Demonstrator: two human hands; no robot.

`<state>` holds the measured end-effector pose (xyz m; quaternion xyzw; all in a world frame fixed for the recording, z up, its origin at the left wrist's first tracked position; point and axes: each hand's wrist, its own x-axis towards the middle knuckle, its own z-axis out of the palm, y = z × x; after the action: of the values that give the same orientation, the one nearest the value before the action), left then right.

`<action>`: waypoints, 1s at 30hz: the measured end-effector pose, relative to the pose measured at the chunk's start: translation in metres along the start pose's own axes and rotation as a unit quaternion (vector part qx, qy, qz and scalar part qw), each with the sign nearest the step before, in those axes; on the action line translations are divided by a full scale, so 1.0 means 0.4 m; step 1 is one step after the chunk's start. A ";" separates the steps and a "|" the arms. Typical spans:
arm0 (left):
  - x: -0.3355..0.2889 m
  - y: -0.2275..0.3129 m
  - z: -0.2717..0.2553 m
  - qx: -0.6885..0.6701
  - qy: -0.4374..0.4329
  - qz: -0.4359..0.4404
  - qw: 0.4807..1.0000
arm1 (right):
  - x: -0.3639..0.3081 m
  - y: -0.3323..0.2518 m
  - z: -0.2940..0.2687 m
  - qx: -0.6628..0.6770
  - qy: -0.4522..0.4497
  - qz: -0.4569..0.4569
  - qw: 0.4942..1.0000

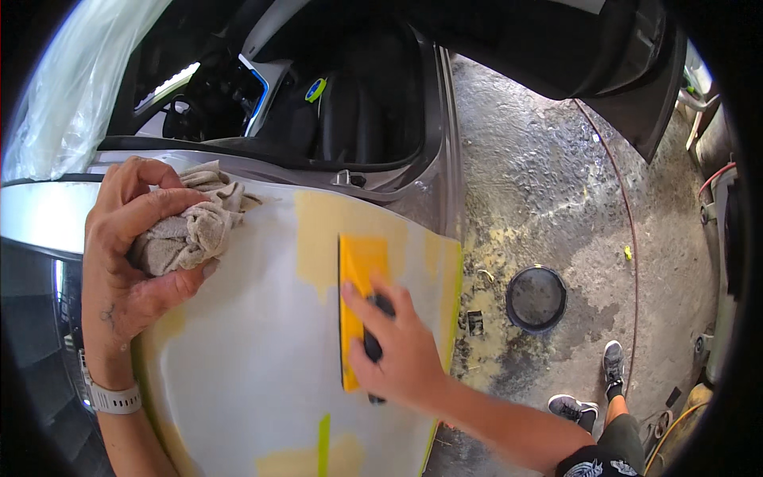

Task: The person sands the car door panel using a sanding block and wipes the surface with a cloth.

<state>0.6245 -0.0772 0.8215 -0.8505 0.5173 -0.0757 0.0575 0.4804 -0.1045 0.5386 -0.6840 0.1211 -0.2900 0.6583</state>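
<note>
The right hand (405, 354) has its thumb and fingers clamped on a yellow block (362, 253) with a black grip (372, 345); the fingertips are slightly blurred, so how firmly they press is hard to tell. The block lies lengthwise on a pale car panel (238, 358), nearer its right edge than its left. The left hand (111, 258), thumb and fingers curled tight, clutches a crumpled beige rag (187, 238) at the panel's far left corner; a pale watch band (115, 400) circles that wrist. A tan patch (314, 250) reaches in from the far edge, and a strip of green tape (323, 445) stands near the close edge. Beyond the right edge, a round black pan (536, 299) sits on the concrete floor (588, 199), left of a thin hose (624, 199).
</note>
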 end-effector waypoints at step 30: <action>0.004 0.012 0.026 -0.052 0.038 0.031 0.997 | 0.332 -0.074 -0.056 -0.058 -0.070 0.046 0.995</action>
<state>0.6231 -0.0804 0.8106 -0.8322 0.5488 -0.0796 -0.0043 0.5680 -0.1928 0.5981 -0.7335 0.1228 -0.2032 0.6369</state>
